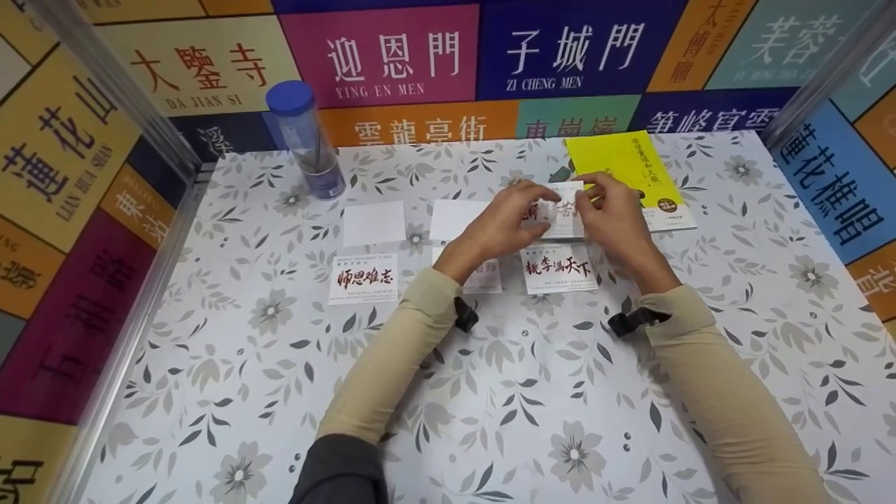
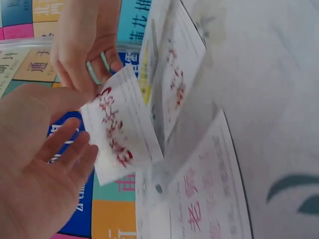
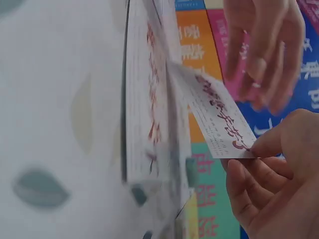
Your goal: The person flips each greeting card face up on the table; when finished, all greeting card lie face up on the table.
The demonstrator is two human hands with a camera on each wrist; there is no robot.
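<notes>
A small white card with red brush lettering [image 1: 563, 210] is held just above the table, toward the back. My right hand [image 1: 619, 213] pinches its edge between thumb and fingers, clearer in the right wrist view at the card's corner [image 3: 227, 122]. Beside the card's other side is my left hand [image 1: 500, 220]; its loosely bent fingers [image 3: 264, 64] are apart from the card in the right wrist view. Nearer me lie cards with red lettering: one on the left [image 1: 363, 278], one on the right [image 1: 560, 271], and one partly covered by my left wrist [image 1: 483, 278].
Two blank white cards [image 1: 374, 222] [image 1: 455, 218] lie behind the lettered row. A clear plastic jar with a blue lid [image 1: 301, 136] stands at the back left. A yellow booklet [image 1: 626, 157] lies behind my right hand. Printed panels [image 1: 392, 56] wall the table's back and sides.
</notes>
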